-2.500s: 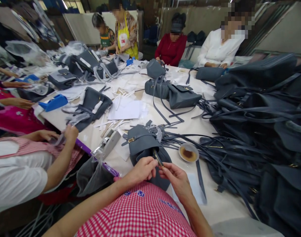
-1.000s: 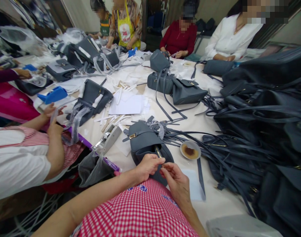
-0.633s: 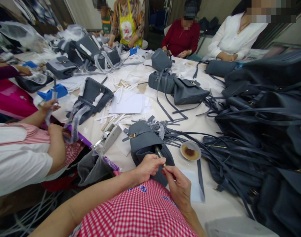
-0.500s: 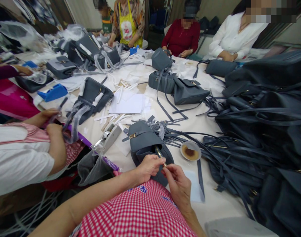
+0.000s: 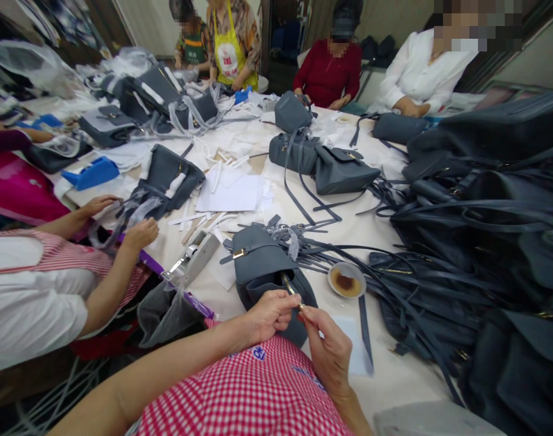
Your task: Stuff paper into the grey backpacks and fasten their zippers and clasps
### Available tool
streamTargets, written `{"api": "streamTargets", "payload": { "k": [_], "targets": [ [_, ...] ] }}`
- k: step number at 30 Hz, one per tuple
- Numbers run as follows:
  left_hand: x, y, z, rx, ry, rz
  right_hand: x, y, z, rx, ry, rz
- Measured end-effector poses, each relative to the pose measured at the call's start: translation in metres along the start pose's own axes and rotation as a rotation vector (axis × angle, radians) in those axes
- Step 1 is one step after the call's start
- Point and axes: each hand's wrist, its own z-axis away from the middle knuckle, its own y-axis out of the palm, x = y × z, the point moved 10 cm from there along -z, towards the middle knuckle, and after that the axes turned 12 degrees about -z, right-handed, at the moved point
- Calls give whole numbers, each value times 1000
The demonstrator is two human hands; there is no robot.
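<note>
In front of me on the table rests a dark blue-grey backpack (image 5: 261,257), its flap toward the far side and a gold buckle (image 5: 240,253) on its strap. A zipper (image 5: 287,283) with gold teeth runs out of its opening toward my fingers. My left hand (image 5: 273,313) is closed, pinching the zipper near its end. Right beside it, my right hand (image 5: 327,340) is also closed, with thumb and forefinger pinched on the zipper's gold end. The fingertips hide whether a slider sits there.
A dish of brown paste (image 5: 346,280) stands right of the backpack. A tape dispenser (image 5: 192,257) is to the left. Piled dark bags (image 5: 498,218) with trailing straps fill the right side. A co-worker's hands (image 5: 140,233) handle a bag at left; other people sit opposite.
My hands stay pinched on the zipper with barely any shift. The co-worker at left has moved a hand rightward over a plastic-wrapped strap. The view has shifted slightly.
</note>
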Motion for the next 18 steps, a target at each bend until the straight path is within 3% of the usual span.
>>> {"api": "streamTargets", "payload": {
  "k": [7,12,18],
  "targets": [
    [2,-3,-3,-4,17,25,-16,4,-2,15,107,-40],
    [4,2,-5,56,9,91,-37,-3,4,-79,250,-95],
    [5,2,-6,67,1,88,-39,-5,4,-91,250,-98]
  ]
}}
